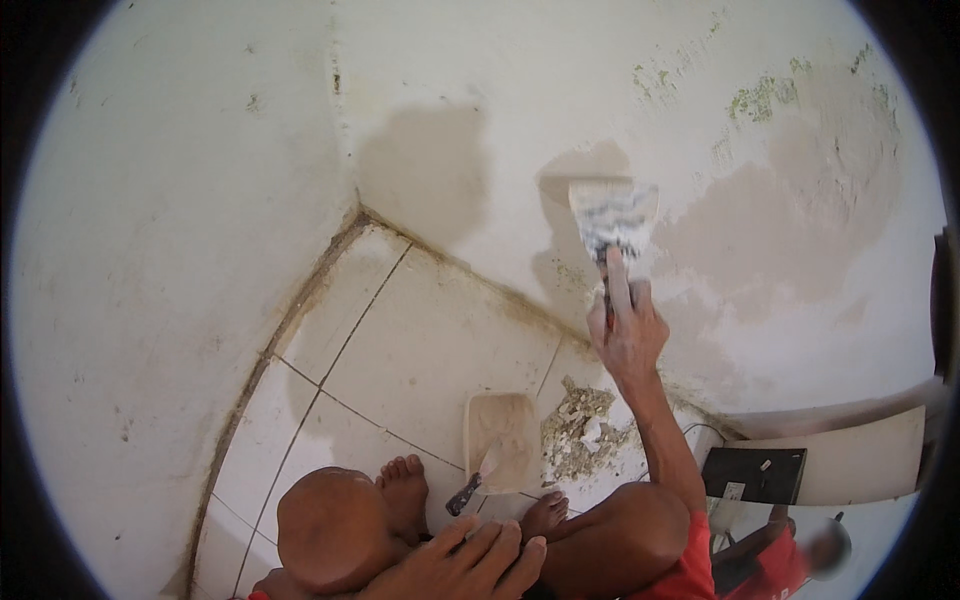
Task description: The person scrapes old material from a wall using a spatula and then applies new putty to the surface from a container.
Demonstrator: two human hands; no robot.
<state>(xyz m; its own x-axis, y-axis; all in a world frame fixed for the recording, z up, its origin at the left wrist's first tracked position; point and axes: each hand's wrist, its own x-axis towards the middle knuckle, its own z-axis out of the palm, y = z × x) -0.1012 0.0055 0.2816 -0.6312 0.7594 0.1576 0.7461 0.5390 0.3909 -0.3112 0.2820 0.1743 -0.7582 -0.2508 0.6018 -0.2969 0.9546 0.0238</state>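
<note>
My right hand (632, 335) grips the handle of a wide putty knife (614, 215), its index finger stretched along toward the blade. White filler smears the blade, whose wide edge lies at a damp-looking beige patch (590, 160) on the wall. My left hand (465, 565) hangs low near my knees with its fingers stretched out and nothing in it. On the floor ahead of my feet, a shallow rectangular tray (530, 410) contains beige filler (503, 418). A smaller dark-handled putty knife (465, 494) leans over the tray's near edge, blade in the filler.
A heap of broken plaster (582, 432) lies right of the tray on the white floor tiles (400, 340). Two walls meet in a corner at left. More beige patches (760, 235) spread over the right wall (540, 60). A black panel (752, 474) and a reflective surface stand at lower right.
</note>
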